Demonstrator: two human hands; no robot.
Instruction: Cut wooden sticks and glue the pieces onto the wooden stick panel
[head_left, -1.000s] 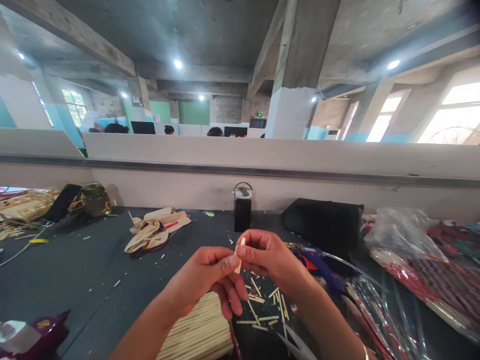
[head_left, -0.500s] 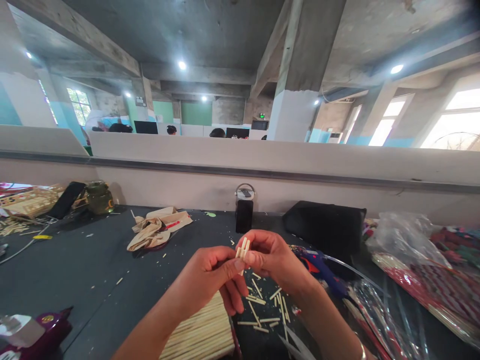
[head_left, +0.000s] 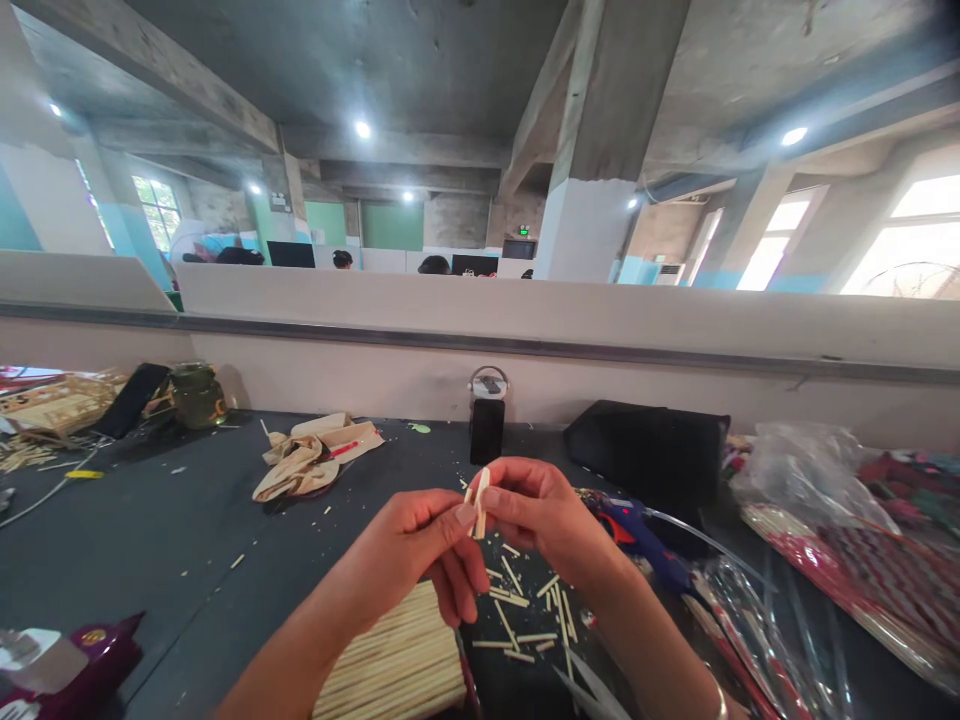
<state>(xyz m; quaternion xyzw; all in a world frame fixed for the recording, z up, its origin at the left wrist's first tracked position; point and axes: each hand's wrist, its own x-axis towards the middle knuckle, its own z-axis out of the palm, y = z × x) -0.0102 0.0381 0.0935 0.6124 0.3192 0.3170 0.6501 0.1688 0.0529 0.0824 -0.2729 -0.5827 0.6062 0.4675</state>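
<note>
Short pale wooden sticks (head_left: pixel 482 503) are pinched upright between my two hands, above the dark table. My left hand (head_left: pixel 431 545) is closed, with thumb and forefinger on a stick at the left of the group. From the other side, the thumb and fingers of my right hand (head_left: pixel 536 505) grip the sticks on the right. Below my left forearm lies a tight stack of long wooden sticks (head_left: pixel 397 660). Loose cut stick pieces (head_left: pixel 536 638) are scattered beneath my hands, with scissor blades (head_left: pixel 589 690) at their near side.
A blue glue gun (head_left: pixel 652 550) lies right of my right hand, near plastic-wrapped bundles (head_left: pixel 832 570). Behind stand a phone (head_left: pixel 487 430) and a black bag (head_left: pixel 649 450). Crumpled tan cloth (head_left: pixel 319 455), a jar (head_left: pixel 196 393) and a purple tool (head_left: pixel 97 655) are to the left.
The sticks have turned between my fingers, and their tops show less spread. My left thumb has shifted slightly left, away from my right thumb.
</note>
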